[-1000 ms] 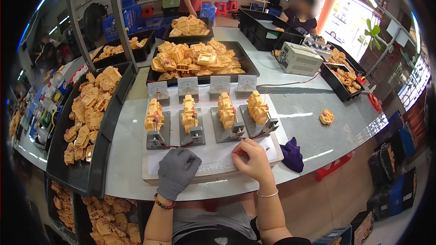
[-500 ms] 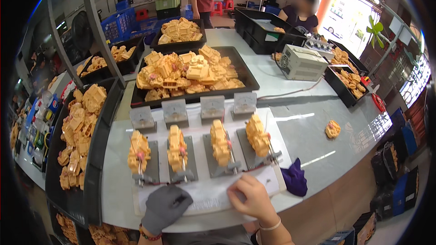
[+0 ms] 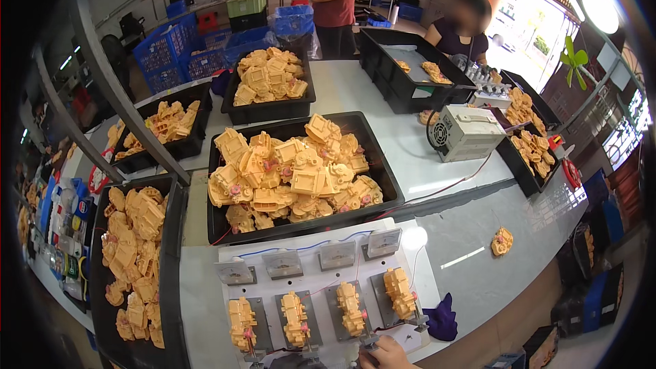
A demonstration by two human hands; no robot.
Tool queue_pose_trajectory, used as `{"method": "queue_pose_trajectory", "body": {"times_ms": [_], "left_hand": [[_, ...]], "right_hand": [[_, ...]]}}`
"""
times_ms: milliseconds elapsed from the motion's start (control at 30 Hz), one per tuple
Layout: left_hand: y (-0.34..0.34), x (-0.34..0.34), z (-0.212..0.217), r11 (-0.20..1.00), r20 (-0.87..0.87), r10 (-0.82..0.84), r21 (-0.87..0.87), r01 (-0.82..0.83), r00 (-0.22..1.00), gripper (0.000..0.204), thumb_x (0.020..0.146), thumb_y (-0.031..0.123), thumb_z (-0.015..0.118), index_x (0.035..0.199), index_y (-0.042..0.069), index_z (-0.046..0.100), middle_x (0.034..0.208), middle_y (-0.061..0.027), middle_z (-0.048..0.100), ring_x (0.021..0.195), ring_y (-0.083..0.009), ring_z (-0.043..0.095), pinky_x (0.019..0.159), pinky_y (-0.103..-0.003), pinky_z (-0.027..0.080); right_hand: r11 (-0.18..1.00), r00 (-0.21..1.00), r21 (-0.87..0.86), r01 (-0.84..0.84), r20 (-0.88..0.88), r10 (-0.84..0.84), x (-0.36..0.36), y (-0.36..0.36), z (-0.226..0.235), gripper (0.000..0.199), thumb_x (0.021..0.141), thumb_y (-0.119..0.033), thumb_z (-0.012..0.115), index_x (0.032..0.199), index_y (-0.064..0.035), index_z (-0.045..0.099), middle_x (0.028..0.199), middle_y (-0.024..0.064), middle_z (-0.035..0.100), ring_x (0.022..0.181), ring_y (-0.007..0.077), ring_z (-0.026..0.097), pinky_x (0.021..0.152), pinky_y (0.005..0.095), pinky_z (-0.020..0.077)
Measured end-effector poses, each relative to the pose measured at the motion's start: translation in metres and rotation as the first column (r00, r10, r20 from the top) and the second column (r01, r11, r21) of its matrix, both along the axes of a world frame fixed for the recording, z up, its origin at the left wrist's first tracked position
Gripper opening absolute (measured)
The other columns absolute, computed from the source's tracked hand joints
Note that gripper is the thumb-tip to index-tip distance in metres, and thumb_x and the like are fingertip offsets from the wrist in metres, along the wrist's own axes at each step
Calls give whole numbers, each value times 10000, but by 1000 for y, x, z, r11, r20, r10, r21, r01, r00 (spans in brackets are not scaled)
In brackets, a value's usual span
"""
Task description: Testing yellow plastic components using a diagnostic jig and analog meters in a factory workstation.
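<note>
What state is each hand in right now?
Left hand: only a gloved sliver shows at the lower edge; open or closed cannot be told.
Right hand: curled at a metal clamp; whether it grips cannot be told.

The lower edge crops the left hand [image 3: 298,363] and right hand [image 3: 388,355].

Yellow housings [image 3: 294,318]: looking like matt plastic, ridged and rough | base plates [image 3: 379,298]: appearing as dull, smooth grey metal | meters [image 3: 337,255]: showing clear, glossy plastic fronts | tray [image 3: 384,178]: looking like smooth black plastic with a faint sheen | desk [image 3: 465,227]: reflecting light off a smooth, glossy top | purple rag [image 3: 443,319]: looking like matt, creased cloth
</note>
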State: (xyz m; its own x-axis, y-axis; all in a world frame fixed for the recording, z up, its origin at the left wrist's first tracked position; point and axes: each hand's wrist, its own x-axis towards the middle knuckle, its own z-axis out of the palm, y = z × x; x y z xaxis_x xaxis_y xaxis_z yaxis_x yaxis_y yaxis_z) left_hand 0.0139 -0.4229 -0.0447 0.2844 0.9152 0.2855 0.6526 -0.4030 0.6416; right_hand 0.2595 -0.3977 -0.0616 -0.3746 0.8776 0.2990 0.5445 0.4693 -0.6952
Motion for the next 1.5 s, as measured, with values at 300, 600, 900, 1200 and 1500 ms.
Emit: {"method": "queue_pose_trajectory", "body": {"times_ms": [300, 600, 900, 1200, 1500], "left_hand": [[-4, -4, 1, 999, -59, 15, -47, -17, 998, 107, 750, 215, 755, 754, 141, 677, 646, -63, 602, 596, -262, 592, 535, -380, 473], [-13, 1, -2, 988, 16, 138, -75, -136, 990, 84, 770, 184, 736, 771, 113, 691, 677, -50, 625, 603, -228, 596, 553, -345, 477], [-48, -9, -20, 885, 50, 214, 413, -215, 976, 161, 743, 128, 747, 883, 81, 681, 764, -64, 637, 631, -257, 588, 592, -374, 465], [-226, -62, -212, 825, -8, 561, -70, -560, 828, 147, 814, 160, 752, 757, 62, 659, 680, -90, 606, 661, -303, 581, 581, -390, 468], [-197, -92, -325, 736, 90, 677, -95, -671, 730, 209, 861, 234, 629, 955, 51, 666, 770, -126, 633, 752, -341, 608, 739, -413, 495]], "right_hand": [[995, 999, 82, -49, 4, 49, -1, 4, -4, 133, 702, -102, 704, 791, -74, 610, 723, 84, 534, 657, 277, 571, 613, 370, 471], [998, 997, 56, -30, -71, 34, 0, 2, 2, 87, 752, -53, 668, 794, -31, 596, 734, 114, 548, 702, 299, 575, 637, 379, 469], [888, 914, 453, 76, -387, 120, 14, -37, -32, 107, 652, -17, 690, 751, -42, 659, 615, 68, 557, 521, 215, 498, 492, 315, 383], [835, 828, -345, 429, -220, -516, 87, -184, -224, 153, 785, -144, 665, 724, -5, 654, 637, 102, 598, 561, 189, 574, 533, 321, 459], [-130, 823, -924, 360, 381, -421, 152, -223, -400, 446, 851, -501, 560, 881, -83, 713, 670, 8, 617, 596, 163, 548, 568, 327, 436]]}}
